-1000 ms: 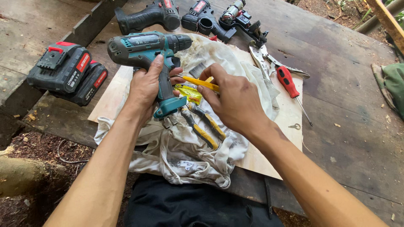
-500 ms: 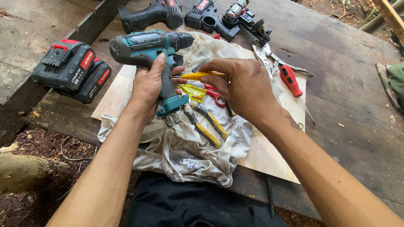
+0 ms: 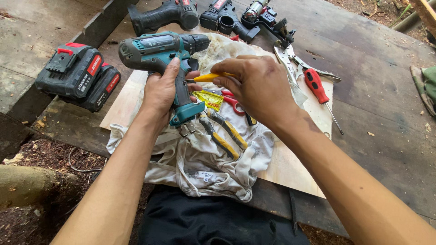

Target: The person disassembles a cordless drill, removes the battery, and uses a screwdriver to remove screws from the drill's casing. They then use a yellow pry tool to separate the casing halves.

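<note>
Outdoor plank bench (image 3: 377, 136) with a dirty white rag (image 3: 204, 159) on it — left hand (image 3: 165, 93) wraps the teal drill (image 3: 163, 50) by its grip, held above the rag. Looks hefty, rigid; the handle's the spot. Right hand (image 3: 261, 88) pinches a yellow screwdriver (image 3: 209, 77) — light, tip hidden behind the drill.

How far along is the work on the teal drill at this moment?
Done: the battery packs sit apart on the boards, and the teal drill has none fitted. In hand: the left hand grips the drill's handle; the right hand holds a yellow-handled tool against it. Left: the drill's housing looks closed; pliers and red screwdriver lie unused.
</note>
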